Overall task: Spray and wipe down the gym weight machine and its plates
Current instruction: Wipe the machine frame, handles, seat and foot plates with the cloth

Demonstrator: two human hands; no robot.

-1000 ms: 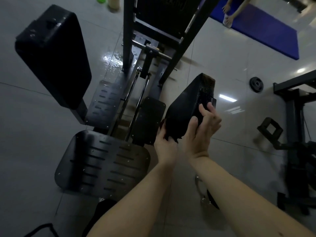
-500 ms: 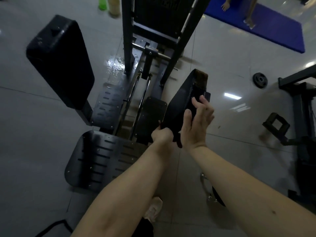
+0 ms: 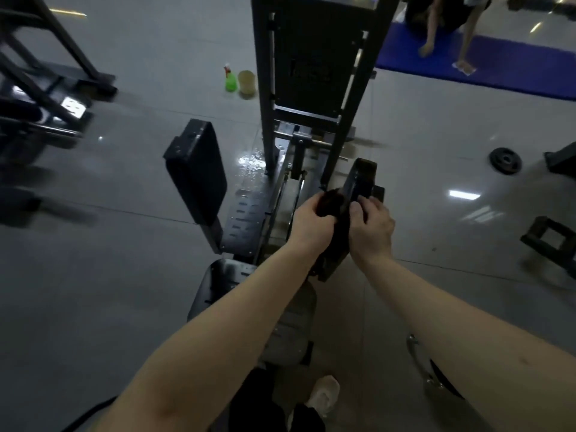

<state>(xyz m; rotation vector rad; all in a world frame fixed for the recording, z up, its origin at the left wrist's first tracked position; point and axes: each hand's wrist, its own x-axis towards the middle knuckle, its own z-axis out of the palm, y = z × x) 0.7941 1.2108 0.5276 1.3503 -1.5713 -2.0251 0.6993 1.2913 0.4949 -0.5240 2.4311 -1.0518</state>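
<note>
The left hand [image 3: 307,221] is holding a dark cloth [image 3: 332,201], and its fingers [image 3: 314,203] are curling tight around it. The cloth is bunching up under those fingers and pressing on the left side of the right pad [image 3: 358,179], a black pad that is standing on its edge on the weight machine [image 3: 307,88]. The right hand [image 3: 372,227] is gripping the other side of the same pad, with its fingers [image 3: 363,203] bending over the pad's edge and lying close together. The pad is sitting right between the two sets of fingers, and its top is sticking out just past the fingertips. The tall dark frame of the machine is rising up beyond the fingers. Well off to the left of the left fingers, the left pad [image 3: 198,174] is standing up too. Between that pad and the left fingers, a metal foot plate [image 3: 246,219] with little slots is lying flat. A shiny wet patch [image 3: 251,162] is glinting on the floor a bit beyond the left fingers, beside the frame. Far beyond the fingers and to the left, a green spray bottle [image 3: 230,81] is standing on the floor just beside a yellowish tub [image 3: 247,82]. Well off to the right of the right fingers, a round weight plate [image 3: 505,160] is lying flat on the floor. Far past the right fingers, a blue mat [image 3: 498,67] is lying there with another person on it.
</note>
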